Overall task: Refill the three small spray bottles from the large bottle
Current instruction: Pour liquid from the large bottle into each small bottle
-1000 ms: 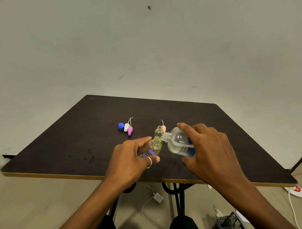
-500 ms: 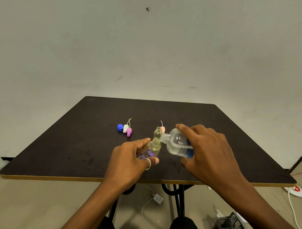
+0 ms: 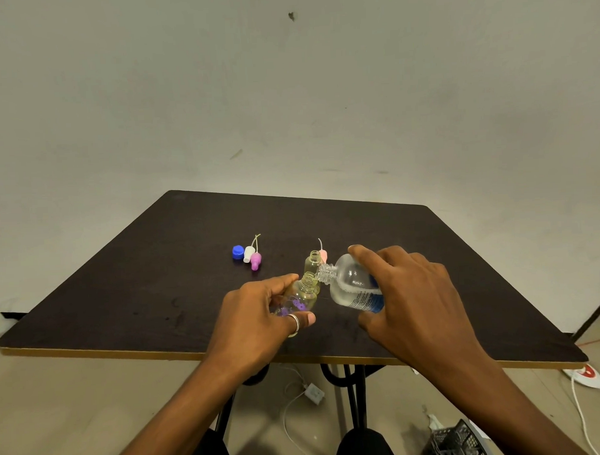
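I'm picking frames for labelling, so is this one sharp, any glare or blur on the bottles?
Head view: soft, even light, no hard shadows on the table; left hand and right hand sharp, no motion blur; large bottle shows only small highlights; small spray bottle is see-through, fill level hard to read.

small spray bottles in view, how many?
2: the held bottle in the left hand; the standing bottle just behind it. A third may be hidden by the hands.

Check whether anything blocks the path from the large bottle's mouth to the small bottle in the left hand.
Nothing visible does. The large bottle, tilted in the right hand, has its uncapped mouth right at the open neck of the small bottle. Another open bottle stands just behind, not between.
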